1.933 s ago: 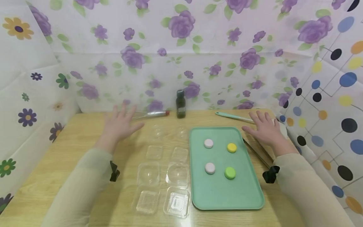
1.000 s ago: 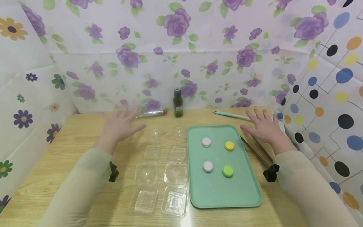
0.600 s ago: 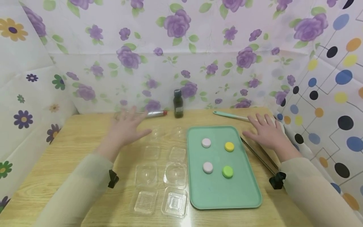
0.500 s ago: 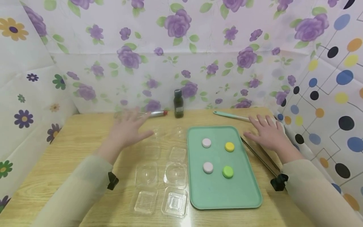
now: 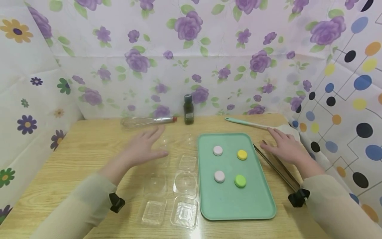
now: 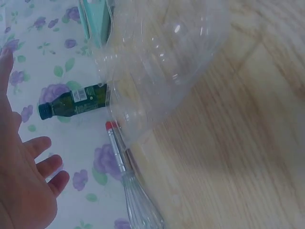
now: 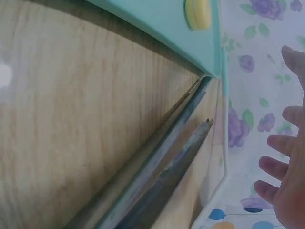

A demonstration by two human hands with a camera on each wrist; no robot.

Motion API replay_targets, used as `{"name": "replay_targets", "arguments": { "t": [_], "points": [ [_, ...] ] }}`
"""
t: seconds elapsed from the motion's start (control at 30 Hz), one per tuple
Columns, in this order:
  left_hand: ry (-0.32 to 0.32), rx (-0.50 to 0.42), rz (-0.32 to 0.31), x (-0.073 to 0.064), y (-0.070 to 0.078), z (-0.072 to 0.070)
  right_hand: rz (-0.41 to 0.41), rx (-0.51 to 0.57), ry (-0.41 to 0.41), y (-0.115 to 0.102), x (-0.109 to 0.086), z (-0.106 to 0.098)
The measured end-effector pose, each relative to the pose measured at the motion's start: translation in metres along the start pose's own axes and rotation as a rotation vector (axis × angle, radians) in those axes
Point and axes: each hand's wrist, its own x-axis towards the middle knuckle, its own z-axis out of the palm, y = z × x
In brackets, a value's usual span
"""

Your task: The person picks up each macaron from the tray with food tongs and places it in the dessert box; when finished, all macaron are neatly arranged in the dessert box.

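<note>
My left hand (image 5: 141, 149) hovers over the back-left clear plastic boxes, fingers spread and holding nothing. Two rows of these boxes run towards me, such as the clear box (image 5: 185, 212) at the front. My right hand (image 5: 287, 149) hangs above the metal tongs (image 5: 276, 169), its fingers apart and nothing in them. Between the hands lies a green tray (image 5: 256, 205). On it sit a yellow macaron (image 5: 242, 154), a green macaron (image 5: 240, 181) and two pale pink macarons, one of them the front pink macaron (image 5: 219, 176). In the right wrist view the tongs (image 7: 157, 167) lie beside the tray's corner.
A whisk (image 5: 149, 121) lies at the back edge of the table, left of a dark green bottle (image 5: 188, 109). Behind my right hand is a spatula (image 5: 243, 122) with a mint handle and white head. Patterned cloth walls enclose the table on the back and both sides.
My left hand has moved right and towards me, uncovering the whisk. My right hand has shifted slightly right and nearer, showing more of the spatula. The things on the table stay put.
</note>
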Motion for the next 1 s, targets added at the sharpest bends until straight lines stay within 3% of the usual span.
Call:
{"name": "replay_targets", "arguments": {
  "t": [0.37,0.57,0.8,1.0],
  "points": [
    [-0.014,-0.166,0.085,-0.012,0.006,0.017,0.007,0.111,-0.021,0.013,-0.007,0.011],
    [-0.007,-0.200,0.118,-0.022,0.013,0.028,0.001,0.182,-0.026,0.020,-0.010,0.021],
    [-0.003,-0.196,0.201,-0.038,0.024,0.046,-0.004,0.228,-0.008,0.027,-0.012,0.040],
    [-0.052,-0.252,0.194,-0.053,0.032,0.059,-0.001,0.220,0.019,0.030,-0.011,0.052]
  ]
}}
